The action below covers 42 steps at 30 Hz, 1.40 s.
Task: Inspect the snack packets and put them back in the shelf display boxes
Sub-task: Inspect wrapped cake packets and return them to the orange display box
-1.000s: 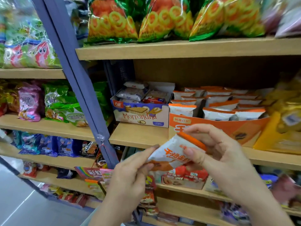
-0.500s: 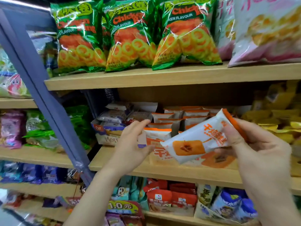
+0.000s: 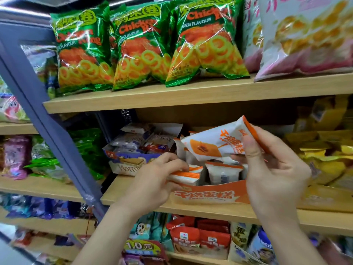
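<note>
**A:** Start close in. What are the two hands doing?

**B:** The right hand [image 3: 275, 169] pinches a white-and-orange foil snack packet [image 3: 214, 142] by its orange-edged right end, with the thumb in front and the fingers curled behind. The packet is tilted, left end lower, and is held up above the box.

**A:** And the left hand?

**B:** The left hand [image 3: 158, 175] comes in from the lower left. Its fingers are curled over a second orange-edged packet [image 3: 186, 175], gripping it at the near left corner of the orange cardboard display box [image 3: 210, 195].

**A:** Where does that box stand?

**B:** On the light wooden shelf board [image 3: 191, 209], near its front edge. More white packets stand upright in rows inside it.

**A:** And what's next to it?

**B:** Just to the left is a purple-and-white cardboard wafer box [image 3: 129, 163] holding small wrapped packs. To the right is a heap of yellow foil packets [image 3: 324, 159], which are blurred. Further left, a slanted blue-grey metal post [image 3: 47, 121] crosses the shelves.

**A:** Further back and higher up?

**B:** On the shelf above there are three shiny green bags of chicken-flavour rings [image 3: 143, 44] side by side. A pink-and-white snack bag [image 3: 305, 35] sits to their right.
</note>
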Motion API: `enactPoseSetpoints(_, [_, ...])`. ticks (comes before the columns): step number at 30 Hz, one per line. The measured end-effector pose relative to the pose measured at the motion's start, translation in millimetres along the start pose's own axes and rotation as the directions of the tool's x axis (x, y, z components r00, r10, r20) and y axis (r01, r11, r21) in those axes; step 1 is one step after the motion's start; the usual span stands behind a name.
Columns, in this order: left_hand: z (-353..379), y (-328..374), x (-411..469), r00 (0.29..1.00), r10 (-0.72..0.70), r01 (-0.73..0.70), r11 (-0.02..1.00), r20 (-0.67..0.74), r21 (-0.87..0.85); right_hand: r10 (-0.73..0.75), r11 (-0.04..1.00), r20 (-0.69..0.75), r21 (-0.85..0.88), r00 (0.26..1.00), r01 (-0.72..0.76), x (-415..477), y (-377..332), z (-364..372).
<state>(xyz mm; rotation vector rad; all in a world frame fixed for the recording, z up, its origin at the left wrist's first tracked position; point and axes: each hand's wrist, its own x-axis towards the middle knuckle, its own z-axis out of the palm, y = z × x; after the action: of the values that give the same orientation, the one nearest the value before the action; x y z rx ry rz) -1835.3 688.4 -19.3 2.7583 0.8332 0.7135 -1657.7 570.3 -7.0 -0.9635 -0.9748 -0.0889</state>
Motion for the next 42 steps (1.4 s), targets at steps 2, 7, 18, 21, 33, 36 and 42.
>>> enactPoseSetpoints(2, [0.1,3.2,-4.8,1.0,0.014,-0.014,1.0,-0.004,-0.01,-0.009,1.0,0.055,-0.001,0.998,0.009,1.9,2.6,4.2])
enactPoseSetpoints(7, [6.6,1.0,-16.7,0.999,0.004,-0.009,0.989,-0.032,-0.148,-0.068,0.993,0.218,-0.082,0.973,0.088,9.7,8.6,16.6])
enactPoseSetpoints(18, [-16.5,0.9,-13.3,0.905,-0.226,-0.004,0.843,-0.361,-0.538,-0.031,0.955,0.488,-0.244,0.873,0.17,14.3,23.0,40.4])
enactPoseSetpoints(21, [-24.8,10.5,5.4,0.968,-0.13,-0.019,0.817,-0.216,-0.576,0.041,0.954,0.593,-0.262,0.804,0.144,16.0,14.7,44.1])
enactPoseSetpoints(33, [-6.9,-10.0,2.3,0.909,-0.235,-0.063,0.738,-0.345,-0.671,0.36,0.568,0.576,-0.759,0.734,0.317,17.3,8.5,35.9])
enactPoseSetpoints(36, [-4.7,-11.3,-1.7,0.911,-0.235,-0.071,0.718,-0.338,-0.692,0.382,0.495,0.564,-0.794,0.732,0.354,18.0,8.8,41.7])
enactPoseSetpoints(42, [-1.3,-9.6,-7.6,0.941,-0.21,-0.037,0.717,-0.266,-0.696,0.41,0.426,0.562,-0.815,0.718,0.394,21.2,8.9,53.0])
